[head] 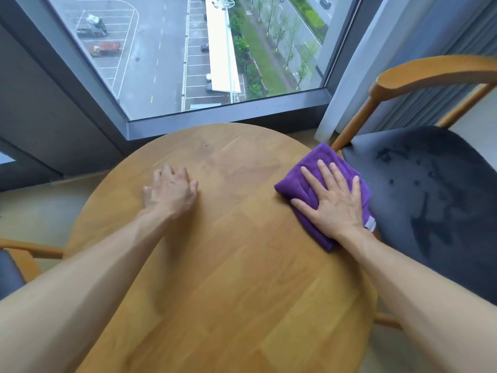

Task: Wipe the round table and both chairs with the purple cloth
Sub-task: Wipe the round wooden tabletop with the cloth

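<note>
The round wooden table (pixel 228 251) fills the middle of the view. A folded purple cloth (pixel 301 181) lies at its right edge, partly hanging over the rim. My right hand (pixel 333 200) presses flat on the cloth with fingers spread and straight. My left hand (pixel 170 189) rests on the tabletop left of centre, fingers loosely curled, holding nothing. One chair (pixel 430 189) with a dark blue seat and wooden arm stands right of the table, close to the cloth. A second chair (pixel 16 262) shows only partly at the lower left.
A large window (pixel 188 55) with a dark frame runs along the far side, close behind the table. A pale curtain (pixel 357 57) hangs at the right behind the right chair. Light floor shows to the left of the table.
</note>
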The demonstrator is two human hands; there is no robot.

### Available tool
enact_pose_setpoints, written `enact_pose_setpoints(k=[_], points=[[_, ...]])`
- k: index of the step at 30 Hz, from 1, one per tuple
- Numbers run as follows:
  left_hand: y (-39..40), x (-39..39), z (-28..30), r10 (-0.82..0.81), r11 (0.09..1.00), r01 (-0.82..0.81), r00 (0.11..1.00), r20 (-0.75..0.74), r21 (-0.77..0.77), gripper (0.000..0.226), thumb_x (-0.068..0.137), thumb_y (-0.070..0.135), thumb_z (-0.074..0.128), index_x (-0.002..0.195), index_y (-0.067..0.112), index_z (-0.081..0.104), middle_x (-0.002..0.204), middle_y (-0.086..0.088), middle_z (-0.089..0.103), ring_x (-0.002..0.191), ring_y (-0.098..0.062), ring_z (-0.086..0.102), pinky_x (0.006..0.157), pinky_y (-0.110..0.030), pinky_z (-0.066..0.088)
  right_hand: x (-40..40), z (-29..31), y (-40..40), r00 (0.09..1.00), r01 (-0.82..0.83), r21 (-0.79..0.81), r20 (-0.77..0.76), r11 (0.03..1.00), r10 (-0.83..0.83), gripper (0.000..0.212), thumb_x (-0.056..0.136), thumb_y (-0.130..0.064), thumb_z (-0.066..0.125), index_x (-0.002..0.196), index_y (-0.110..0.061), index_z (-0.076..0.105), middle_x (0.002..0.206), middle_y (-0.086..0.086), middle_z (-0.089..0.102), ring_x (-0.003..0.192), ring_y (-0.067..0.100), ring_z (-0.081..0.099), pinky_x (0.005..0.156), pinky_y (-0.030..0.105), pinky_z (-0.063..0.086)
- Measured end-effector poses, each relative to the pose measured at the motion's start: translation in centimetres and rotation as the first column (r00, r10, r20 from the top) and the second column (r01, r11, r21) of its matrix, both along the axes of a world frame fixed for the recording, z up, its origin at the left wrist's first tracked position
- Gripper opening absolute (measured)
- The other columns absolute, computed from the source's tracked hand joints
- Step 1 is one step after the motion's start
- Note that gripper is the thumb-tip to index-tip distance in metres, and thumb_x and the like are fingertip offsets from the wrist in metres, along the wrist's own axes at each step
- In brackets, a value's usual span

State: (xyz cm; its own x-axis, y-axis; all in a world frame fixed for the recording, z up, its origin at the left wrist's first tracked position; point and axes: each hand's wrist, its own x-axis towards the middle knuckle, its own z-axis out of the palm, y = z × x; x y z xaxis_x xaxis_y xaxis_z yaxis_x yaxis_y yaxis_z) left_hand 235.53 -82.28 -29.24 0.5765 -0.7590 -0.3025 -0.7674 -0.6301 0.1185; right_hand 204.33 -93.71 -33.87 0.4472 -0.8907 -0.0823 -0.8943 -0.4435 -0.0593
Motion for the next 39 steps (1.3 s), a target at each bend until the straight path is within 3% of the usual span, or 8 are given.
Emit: enact_pose_setpoints(k=[8, 12, 16, 20, 23, 27, 33, 39], points=[[1.0, -5.2, 1.9, -0.238, 0.946, 0.192, 0.959, -0.155, -0.261, 0.041, 0.107, 0.032, 0.039, 0.145, 0.023, 0.048, 0.153, -0.001, 0.041, 0.14, -0.027, 0.039, 0.114, -0.043, 0.032, 4.8, -0.1, 7.2, 0.996, 0.049, 0.013, 0.077, 0.999, -0.05, 0.081, 0.085, -0.081, 0.009, 0.157, -0.043, 0.007, 0.168, -0.002, 0.0, 0.154, 0.023, -0.008, 0.12, 0.058, -0.006], [3.8, -5.5, 1.7, -0.316, 0.894, 0.239, 0.936, -0.156, -0.379, 0.039, 0.106, 0.02, 0.042, 0.143, 0.018, 0.051, 0.151, 0.002, 0.046, 0.137, -0.023, 0.044, 0.112, -0.036, 0.034, 11.3, 0.5, 13.2, 0.956, 0.093, 0.118, 0.268, 0.989, -0.122, 0.063, 0.1, -0.057, 0.021, 0.158, -0.036, 0.013, 0.168, 0.0, 0.006, 0.154, 0.021, -0.006, 0.121, 0.055, -0.009], [8.3, -4.0, 0.9, -0.309, 0.86, 0.177, 0.927, -0.213, -0.479, 0.038, 0.103, 0.01, 0.044, 0.139, 0.012, 0.056, 0.146, -0.003, 0.052, 0.135, -0.024, 0.047, 0.112, -0.043, 0.036, 17.2, 2.7, 17.2, 0.756, 0.014, 0.455, 0.578, 0.89, -0.308, 0.057, 0.106, -0.038, 0.026, 0.159, -0.033, 0.006, 0.167, -0.003, 0.013, 0.154, 0.012, 0.0, 0.121, 0.047, -0.013], [10.1, -6.2, -1.3, -0.277, 0.922, 0.257, 0.961, -0.027, -0.29, 0.056, 0.103, 0.034, 0.041, 0.156, 0.023, 0.027, 0.165, -0.003, 0.02, 0.154, -0.021, 0.011, 0.123, -0.052, 0.002, 16.4, 5.4, 16.5, 0.503, -0.088, 0.53, 0.755, 0.843, -0.422, 0.053, 0.106, -0.029, 0.031, 0.158, -0.031, 0.02, 0.164, -0.002, 0.026, 0.15, 0.017, 0.02, 0.123, 0.04, 0.01], [9.0, -9.8, -3.0, -0.349, 0.932, 0.354, 0.934, 0.072, -0.072, 0.076, 0.089, 0.071, 0.017, 0.157, 0.043, -0.002, 0.168, 0.006, -0.01, 0.154, -0.023, -0.013, 0.115, -0.067, -0.013, 12.1, 4.8, 14.3, 0.669, 0.06, 0.273, 0.702, 0.96, -0.242, 0.049, 0.105, -0.027, 0.035, 0.154, -0.03, 0.032, 0.16, 0.001, 0.033, 0.146, 0.019, 0.028, 0.12, 0.035, 0.02], [10.7, -5.9, -3.8, -0.349, 0.934, 0.356, 0.928, 0.128, -0.033, 0.076, 0.082, 0.083, 0.003, 0.152, 0.054, 0.002, 0.168, 0.009, -0.006, 0.154, -0.021, -0.012, 0.113, -0.072, -0.005, 6.7, 2.7, 10.2, 0.971, 0.116, 0.263, 0.173, 0.958, -0.165, 0.054, 0.104, -0.045, 0.033, 0.156, -0.043, 0.018, 0.168, -0.004, 0.007, 0.154, 0.019, 0.005, 0.124, 0.048, 0.005], [18.6, 3.2, -3.7, 0.029, 0.998, -0.025, 0.996, 0.088, -0.051, 0.075, 0.083, 0.084, 0.009, 0.152, 0.054, 0.007, 0.168, 0.007, -0.003, 0.154, -0.022, -0.009, 0.114, -0.073, -0.002, 5.4, 0.5, 8.8, 0.999, 0.039, 0.21, 0.002, 0.977, -0.04, 0.058, 0.1, -0.058, 0.027, 0.154, -0.05, 0.008, 0.168, -0.008, -0.002, 0.154, 0.018, -0.003, 0.122, 0.054, 0.001], [17.2, -6.5, -4.6, 0.198, 0.966, -0.187, 0.979, 0.046, -0.179, 0.066, 0.091, 0.074, 0.007, 0.153, 0.052, 0.017, 0.168, 0.002, 0.0, 0.154, -0.028, -0.008, 0.111, -0.076, -0.006, 4.8, -0.4, 9.0, 1.0, -0.007, 0.167, 0.006, 0.986, 0.007, 0.057, 0.101, -0.059, 0.02, 0.154, -0.051, 0.001, 0.167, -0.008, -0.007, 0.154, 0.018, -0.009, 0.123, 0.052, -0.004]])
